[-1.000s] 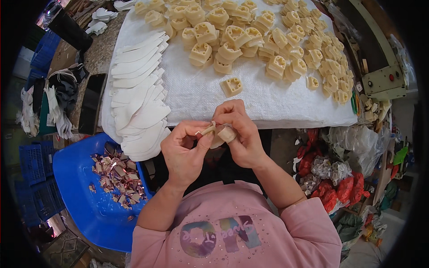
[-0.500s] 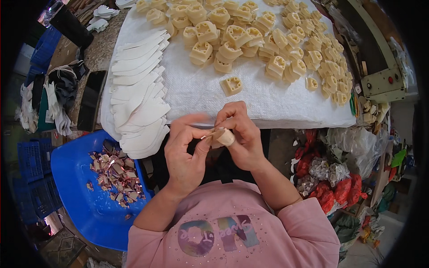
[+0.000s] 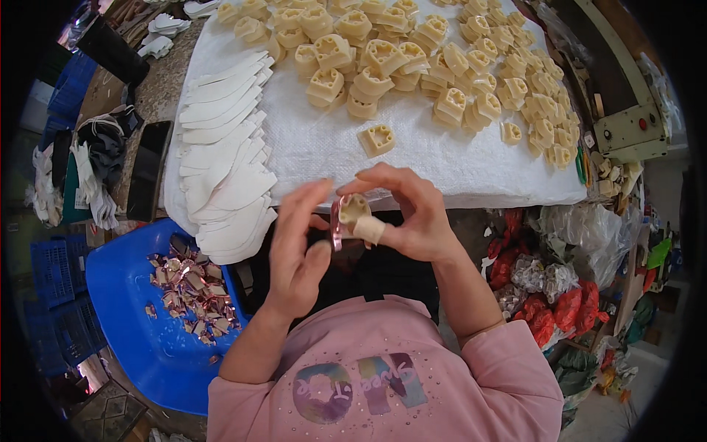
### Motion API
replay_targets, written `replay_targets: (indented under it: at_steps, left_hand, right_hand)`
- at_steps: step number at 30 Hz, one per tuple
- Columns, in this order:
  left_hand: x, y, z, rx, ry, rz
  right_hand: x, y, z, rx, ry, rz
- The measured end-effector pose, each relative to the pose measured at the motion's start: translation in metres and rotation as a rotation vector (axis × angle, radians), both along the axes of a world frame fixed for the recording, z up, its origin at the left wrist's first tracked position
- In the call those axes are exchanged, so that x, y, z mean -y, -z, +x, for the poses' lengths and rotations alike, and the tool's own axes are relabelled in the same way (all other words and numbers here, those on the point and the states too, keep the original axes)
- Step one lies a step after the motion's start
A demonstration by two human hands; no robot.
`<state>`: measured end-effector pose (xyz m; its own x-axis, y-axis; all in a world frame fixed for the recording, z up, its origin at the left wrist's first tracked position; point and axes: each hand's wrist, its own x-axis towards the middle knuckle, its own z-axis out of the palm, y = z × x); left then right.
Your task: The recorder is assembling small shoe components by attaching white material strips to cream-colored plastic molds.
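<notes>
Between the fingers and thumb of my right hand (image 3: 420, 214) is a small hollow shoe heel (image 3: 356, 207), cream inside, with a shiny pink covering along its left side. Beige tape (image 3: 369, 229) wraps that hand's thumb. Just left of the heel, my left hand (image 3: 294, 250) is open, its fingers stretched and slightly blurred and its thumb apart. Beyond my hands, one bare cream heel (image 3: 377, 140) sits by itself on the white-covered table (image 3: 313, 158). Farther back are many more cream heels (image 3: 383, 55) in a heap.
Overlapping white curved pieces (image 3: 221, 166) line the table's left side. A blue basin (image 3: 140, 346) at lower left holds pink-covered heels (image 3: 195, 287). A dark phone (image 3: 151, 166) lies beyond the table's left edge. Red and clear plastic bags (image 3: 567, 309) crowd the right.
My left fingers have let go of the heel and spread open, slightly to its left. The heel has turned, now showing its hollow face and shiny pink side, still in my right hand.
</notes>
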<state>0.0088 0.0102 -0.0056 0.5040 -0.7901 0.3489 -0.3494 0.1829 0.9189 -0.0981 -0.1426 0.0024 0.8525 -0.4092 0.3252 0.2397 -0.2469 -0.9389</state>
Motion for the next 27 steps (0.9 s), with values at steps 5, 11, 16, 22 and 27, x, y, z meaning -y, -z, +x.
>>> replay_targets:
  at_steps: [5,11,16,22,27]
  left_hand:
    - [0.007,-0.001,-0.007,-0.813,0.375,0.075]
    - [0.009,0.003,-0.02,-0.614,0.136,0.044]
    - [0.016,-0.001,-0.031,-0.678,0.134,-0.045]
    - [0.015,0.004,-0.037,-0.345,0.064,-0.06]
    - [0.019,0.01,-0.032,-0.21,-0.054,-0.04]
  right_hand:
    - [-0.013,0.012,0.001,0.07,-0.071,0.043]
    - [-0.018,0.016,0.002,0.067,0.065,-0.27]
    - [-0.013,-0.008,0.007,-0.319,-0.241,0.567]
    - [-0.022,0.005,0.002,-0.239,-0.289,0.596]
    - [-0.03,0.018,0.005,-0.119,-0.19,0.275]
